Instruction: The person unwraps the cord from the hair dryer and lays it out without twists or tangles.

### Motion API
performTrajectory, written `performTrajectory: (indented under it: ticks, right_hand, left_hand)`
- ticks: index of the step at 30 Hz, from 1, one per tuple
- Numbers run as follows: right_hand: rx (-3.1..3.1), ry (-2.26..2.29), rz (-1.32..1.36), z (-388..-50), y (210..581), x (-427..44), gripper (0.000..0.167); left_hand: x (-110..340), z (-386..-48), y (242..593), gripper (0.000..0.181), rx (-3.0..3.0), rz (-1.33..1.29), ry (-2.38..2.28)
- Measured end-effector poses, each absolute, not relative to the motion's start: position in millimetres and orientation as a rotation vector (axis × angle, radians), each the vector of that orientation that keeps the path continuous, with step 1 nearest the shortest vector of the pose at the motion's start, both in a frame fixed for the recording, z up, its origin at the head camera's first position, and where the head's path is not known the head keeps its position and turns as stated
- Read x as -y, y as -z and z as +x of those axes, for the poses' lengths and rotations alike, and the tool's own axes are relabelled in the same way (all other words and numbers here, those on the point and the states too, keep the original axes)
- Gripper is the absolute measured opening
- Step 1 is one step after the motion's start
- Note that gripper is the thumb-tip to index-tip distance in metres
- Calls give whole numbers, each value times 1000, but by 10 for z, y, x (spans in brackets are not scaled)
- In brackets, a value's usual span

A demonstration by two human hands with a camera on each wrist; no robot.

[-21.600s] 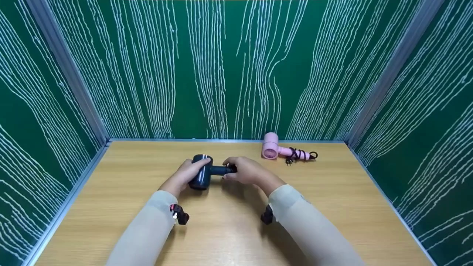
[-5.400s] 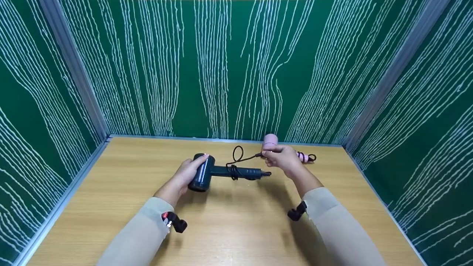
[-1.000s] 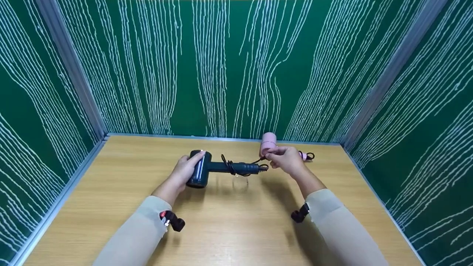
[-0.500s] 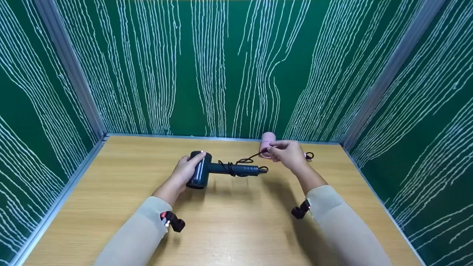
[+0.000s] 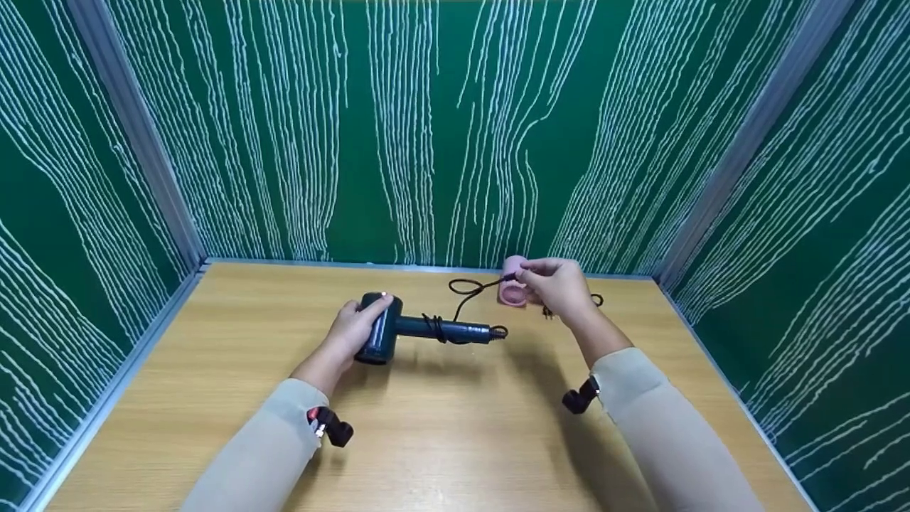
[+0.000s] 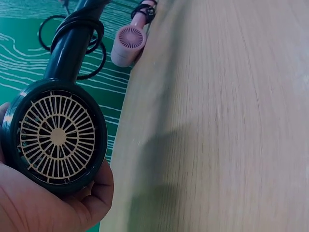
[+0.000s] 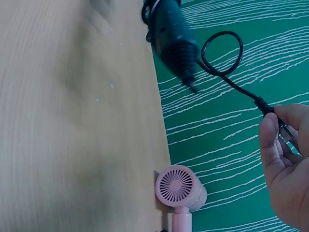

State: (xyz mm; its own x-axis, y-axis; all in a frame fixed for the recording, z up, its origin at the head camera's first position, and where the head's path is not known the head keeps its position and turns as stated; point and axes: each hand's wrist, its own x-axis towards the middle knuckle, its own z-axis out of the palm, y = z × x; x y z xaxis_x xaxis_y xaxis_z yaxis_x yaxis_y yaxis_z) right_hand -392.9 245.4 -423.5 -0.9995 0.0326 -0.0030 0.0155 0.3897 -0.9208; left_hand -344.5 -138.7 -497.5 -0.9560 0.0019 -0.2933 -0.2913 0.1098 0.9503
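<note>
My left hand (image 5: 353, 329) grips the barrel of a dark green hair dryer (image 5: 379, 334), whose handle points right, held above the table. In the left wrist view the round slatted grille (image 6: 58, 137) faces the camera, with the thumb and fingers around its rim. Black cord (image 5: 435, 327) is wound around the handle. A free length of the cord (image 7: 231, 83) makes one loop and runs to the plug (image 7: 285, 130). Between thumb and fingertips my right hand (image 5: 561, 288) pinches the plug end, up and to the right of the handle.
A pink hair dryer (image 5: 513, 291) lies at the table's back edge, its handle mostly behind my right hand; its own black cord is wrapped around it. Green walls with white wavy lines enclose the wooden table (image 5: 426, 441) at the back and sides.
Over the last second my right hand has lifted the plug up and back, and the free cord has drawn out with a loop. Compared with the oldest frame, the right hand has left the dryer's handle.
</note>
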Motion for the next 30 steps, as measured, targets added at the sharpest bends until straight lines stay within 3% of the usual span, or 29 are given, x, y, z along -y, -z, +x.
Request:
performTrajectory:
  ticks: [17, 30]
  right_hand:
    - [2483, -1743, -3, -3827, 3950, -2300, 31]
    - [2474, -1741, 37, -3742, 3856, -2187, 31]
  left_hand:
    - [1399, -3482, 4979, 96, -2309, -351, -1956]
    - [1438, -3490, 5006, 105, -2263, -441, -1966]
